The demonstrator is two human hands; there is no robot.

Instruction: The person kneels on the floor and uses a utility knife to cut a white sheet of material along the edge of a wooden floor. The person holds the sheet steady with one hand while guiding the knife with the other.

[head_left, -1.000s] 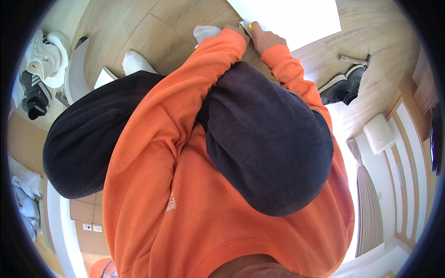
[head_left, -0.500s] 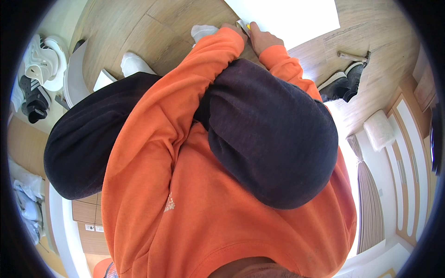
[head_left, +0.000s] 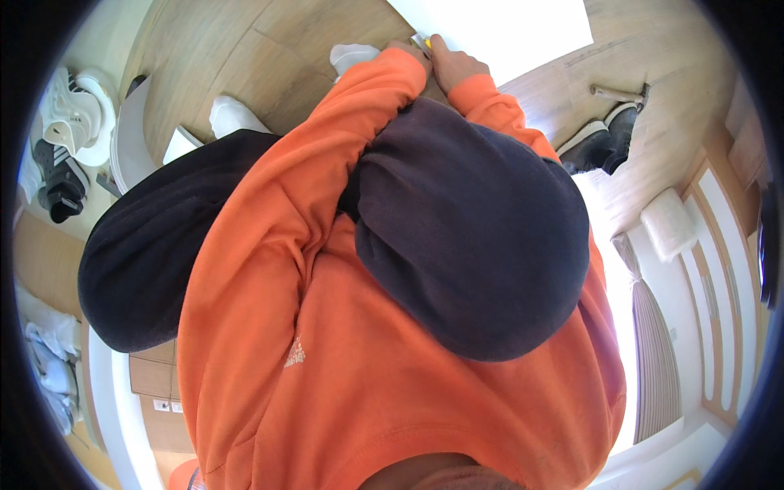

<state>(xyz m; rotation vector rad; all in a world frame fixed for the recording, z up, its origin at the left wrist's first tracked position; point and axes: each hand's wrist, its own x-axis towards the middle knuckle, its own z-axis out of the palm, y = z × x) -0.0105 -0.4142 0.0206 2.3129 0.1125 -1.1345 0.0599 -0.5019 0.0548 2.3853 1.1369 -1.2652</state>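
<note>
Since a second ago my view has slid slightly, so the white sheet (head_left: 498,28) now sits a little further left along the top edge; the hands have barely shifted. I am bent far over, looking down past my orange sweatshirt (head_left: 327,343) and dark trousers (head_left: 474,229) to the wooden floor (head_left: 245,57). My right hand (head_left: 457,65) rests at the near edge of the white sheet, fingers curled and touching it. Something small and yellow (head_left: 426,42) peeks out just beside that hand; I cannot tell what it is or whether the hand grips it. My left hand (head_left: 412,51) is almost wholly hidden behind the orange sleeve, so I cannot tell whether it is clenched or loose. My white socks (head_left: 353,57) show on the floor near the sheet. A pair of dark shoes (head_left: 604,139) lies well apart to the right.
</note>
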